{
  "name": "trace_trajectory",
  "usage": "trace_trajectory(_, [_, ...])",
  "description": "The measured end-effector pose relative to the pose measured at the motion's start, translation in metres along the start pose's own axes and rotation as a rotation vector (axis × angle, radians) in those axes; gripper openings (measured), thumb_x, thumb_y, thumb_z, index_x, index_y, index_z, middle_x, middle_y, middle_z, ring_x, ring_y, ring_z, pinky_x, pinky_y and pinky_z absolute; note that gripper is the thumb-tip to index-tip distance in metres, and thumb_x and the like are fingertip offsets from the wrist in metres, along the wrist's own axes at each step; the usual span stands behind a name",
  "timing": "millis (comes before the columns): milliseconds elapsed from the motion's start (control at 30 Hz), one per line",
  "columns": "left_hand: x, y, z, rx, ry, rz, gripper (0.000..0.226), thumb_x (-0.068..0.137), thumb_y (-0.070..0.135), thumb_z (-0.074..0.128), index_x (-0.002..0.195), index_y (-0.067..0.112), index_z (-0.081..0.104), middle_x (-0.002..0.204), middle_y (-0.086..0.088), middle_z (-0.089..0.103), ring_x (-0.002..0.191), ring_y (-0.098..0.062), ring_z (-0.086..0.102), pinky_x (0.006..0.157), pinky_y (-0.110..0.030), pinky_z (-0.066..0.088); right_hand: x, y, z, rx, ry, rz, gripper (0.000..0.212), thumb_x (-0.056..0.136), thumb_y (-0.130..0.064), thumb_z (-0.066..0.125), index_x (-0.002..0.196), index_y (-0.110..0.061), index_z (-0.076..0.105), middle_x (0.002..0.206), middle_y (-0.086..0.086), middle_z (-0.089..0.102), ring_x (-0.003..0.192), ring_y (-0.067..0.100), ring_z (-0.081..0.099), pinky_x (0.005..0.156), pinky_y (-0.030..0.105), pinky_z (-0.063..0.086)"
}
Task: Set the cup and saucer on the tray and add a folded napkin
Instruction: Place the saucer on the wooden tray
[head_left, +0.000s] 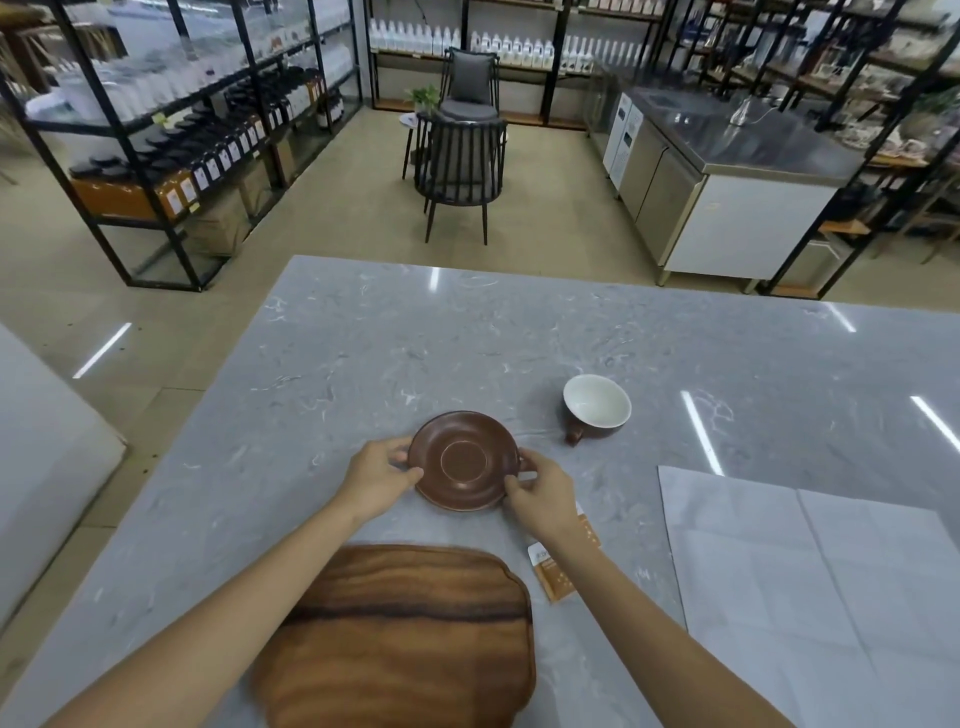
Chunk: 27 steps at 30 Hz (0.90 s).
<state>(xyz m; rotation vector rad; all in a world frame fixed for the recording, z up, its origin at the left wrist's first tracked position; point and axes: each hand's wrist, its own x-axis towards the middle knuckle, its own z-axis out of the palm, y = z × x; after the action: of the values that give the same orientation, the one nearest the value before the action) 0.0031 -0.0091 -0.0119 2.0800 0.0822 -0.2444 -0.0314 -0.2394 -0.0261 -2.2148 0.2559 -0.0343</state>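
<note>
A brown saucer (462, 460) sits at the middle of the grey marble table, held at both sides. My left hand (376, 480) grips its left rim and my right hand (540, 493) grips its right rim. Whether the saucer is lifted or resting I cannot tell. The cup (596, 408), brown outside and white inside, stands alone to the right and behind the saucer, handle toward me. The wooden tray (405, 639) lies bare near the front edge, between my forearms. A large white napkin (810, 587) lies unfolded flat at the right.
A small orange sachet (553, 571) lies just right of the tray, partly under my right forearm. Beyond the table's far edge are two dark chairs (460, 161), black shelving with bottles and a steel counter (727, 156).
</note>
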Motion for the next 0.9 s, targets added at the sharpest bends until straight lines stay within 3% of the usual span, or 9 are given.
trace_trajectory(100, [-0.01, 0.0, -0.005, -0.028, 0.013, 0.011, 0.045, 0.085, 0.003, 0.075, 0.123, 0.026, 0.071, 0.097, 0.003, 0.073, 0.097, -0.017, 0.07, 0.097, -0.036, 0.056, -0.01, -0.005, -0.003, 0.043, 0.011, -0.013, 0.032, 0.087, -0.008, 0.064, 0.115, -0.022, 0.073, 0.088, -0.02, 0.068, 0.085, 0.012, 0.072, 0.085, 0.029, 0.057])
trace_trajectory(233, [-0.03, 0.0, -0.012, -0.076, 0.024, 0.02, 0.049, 0.087, 0.007, 0.075, 0.132, 0.025, 0.066, 0.107, -0.001, 0.073, 0.094, -0.017, 0.071, 0.096, -0.039, 0.057, -0.028, -0.011, -0.007, 0.131, 0.01, -0.009, 0.032, 0.087, -0.011, 0.063, 0.115, -0.022, 0.073, 0.097, -0.009, 0.077, 0.084, 0.015, 0.076, 0.087, 0.041, 0.062])
trace_trajectory(333, [-0.049, -0.006, -0.017, -0.09, 0.028, 0.044, 0.051, 0.088, 0.012, 0.075, 0.136, 0.026, 0.062, 0.111, 0.0, 0.074, 0.093, -0.012, 0.073, 0.098, -0.035, 0.055, -0.047, -0.016, -0.009, 0.207, 0.008, -0.024, 0.027, 0.09, -0.014, 0.063, 0.11, -0.031, 0.07, 0.096, -0.012, 0.076, 0.074, 0.011, 0.077, 0.081, 0.042, 0.064])
trace_trajectory(433, [-0.071, -0.012, -0.024, -0.124, 0.035, 0.054, 0.055, 0.089, 0.016, 0.076, 0.138, 0.032, 0.058, 0.094, 0.003, 0.08, 0.092, -0.005, 0.073, 0.094, -0.024, 0.051, -0.069, -0.02, -0.01, 0.224, 0.014, -0.037, 0.028, 0.09, -0.016, 0.065, 0.11, -0.034, 0.07, 0.09, -0.012, 0.078, 0.067, 0.01, 0.077, 0.078, 0.043, 0.065])
trace_trajectory(533, [-0.096, -0.021, -0.026, -0.157, 0.026, 0.064, 0.059, 0.089, 0.016, 0.075, 0.138, 0.04, 0.052, 0.075, 0.012, 0.078, 0.085, 0.001, 0.072, 0.09, -0.018, 0.045, -0.095, -0.025, -0.01, 0.212, 0.007, -0.06, 0.036, 0.09, -0.018, 0.065, 0.101, -0.052, 0.065, 0.09, -0.016, 0.077, 0.07, 0.005, 0.075, 0.077, 0.032, 0.063])
trace_trajectory(600, [-0.113, -0.029, -0.025, -0.173, 0.026, 0.052, 0.062, 0.089, 0.015, 0.075, 0.141, 0.037, 0.049, 0.082, 0.008, 0.08, 0.087, 0.0, 0.074, 0.087, -0.015, 0.046, -0.113, -0.023, -0.009, 0.195, 0.015, -0.085, 0.05, 0.089, -0.013, 0.064, 0.094, -0.063, 0.061, 0.084, -0.017, 0.077, 0.067, 0.007, 0.074, 0.069, 0.024, 0.06])
trace_trajectory(700, [-0.136, -0.041, -0.02, -0.178, 0.05, 0.036, 0.059, 0.088, 0.011, 0.075, 0.141, 0.026, 0.054, 0.101, -0.002, 0.078, 0.087, -0.006, 0.075, 0.075, -0.005, 0.049, -0.136, -0.017, -0.006, 0.207, -0.011, -0.08, 0.059, 0.088, -0.008, 0.062, 0.093, -0.067, 0.063, 0.069, -0.002, 0.075, 0.061, 0.023, 0.073, 0.064, 0.026, 0.057])
trace_trajectory(833, [-0.159, -0.051, -0.016, -0.146, 0.052, 0.016, 0.058, 0.088, 0.007, 0.075, 0.142, 0.012, 0.055, 0.115, -0.003, 0.068, 0.092, -0.018, 0.074, 0.088, -0.025, 0.056, -0.158, -0.004, 0.001, 0.176, -0.029, -0.09, 0.064, 0.087, -0.004, 0.062, 0.095, -0.068, 0.063, 0.056, -0.023, 0.063, 0.057, 0.005, 0.068, 0.071, 0.027, 0.061])
trace_trajectory(900, [-0.169, -0.057, -0.015, -0.114, 0.057, 0.01, 0.059, 0.088, 0.008, 0.075, 0.142, 0.012, 0.055, 0.116, -0.002, 0.067, 0.093, -0.015, 0.073, 0.087, -0.018, 0.055, -0.167, 0.001, 0.006, 0.181, -0.028, -0.085, 0.066, 0.088, -0.006, 0.063, 0.099, -0.071, 0.061, 0.063, -0.024, 0.067, 0.063, 0.003, 0.071, 0.07, 0.028, 0.062])
